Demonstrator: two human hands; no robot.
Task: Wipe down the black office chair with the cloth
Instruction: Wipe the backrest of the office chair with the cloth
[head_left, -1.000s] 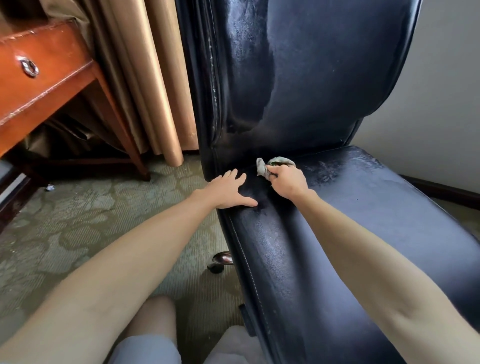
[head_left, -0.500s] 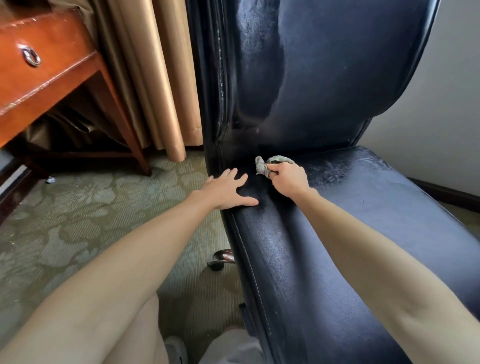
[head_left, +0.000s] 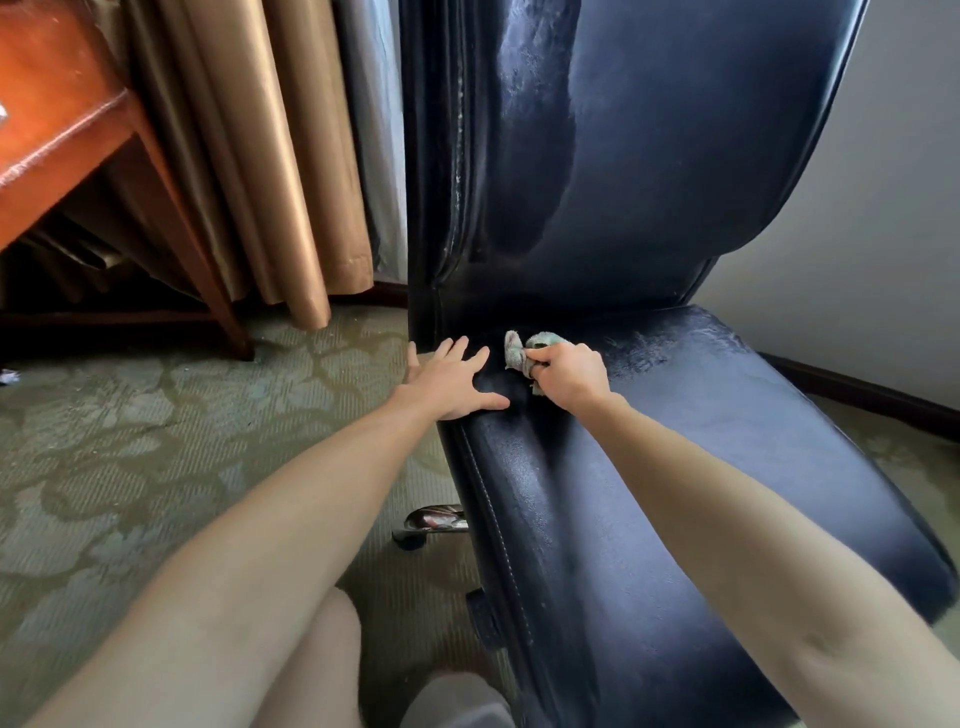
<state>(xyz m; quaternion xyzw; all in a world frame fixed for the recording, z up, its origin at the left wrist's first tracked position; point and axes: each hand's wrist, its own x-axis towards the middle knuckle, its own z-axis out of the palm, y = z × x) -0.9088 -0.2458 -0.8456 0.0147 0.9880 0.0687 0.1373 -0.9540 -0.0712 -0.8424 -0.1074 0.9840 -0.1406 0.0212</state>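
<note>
cloth (head_left: 522, 348) sits bunched at the rear of the seat (head_left: 727, 447) of the black office chair (head_left: 649, 156), just under the backrest (head_left: 519, 182); right hand (head_left: 571, 376) has its fingers curled tight round it; left hand (head_left: 449, 382) lies just beside, fingers straight and spread, flat on the seat's edge; the seat's long run toward the person looks next.

A crumpled pale green-grey cloth (head_left: 525, 349) lies bunched at the rear of the glossy black leather office chair's (head_left: 675, 467) seat, below the upright backrest.

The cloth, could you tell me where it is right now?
Head view: the right hand grips the cloth at the rear of the office chair seat, beside the left hand.
</note>
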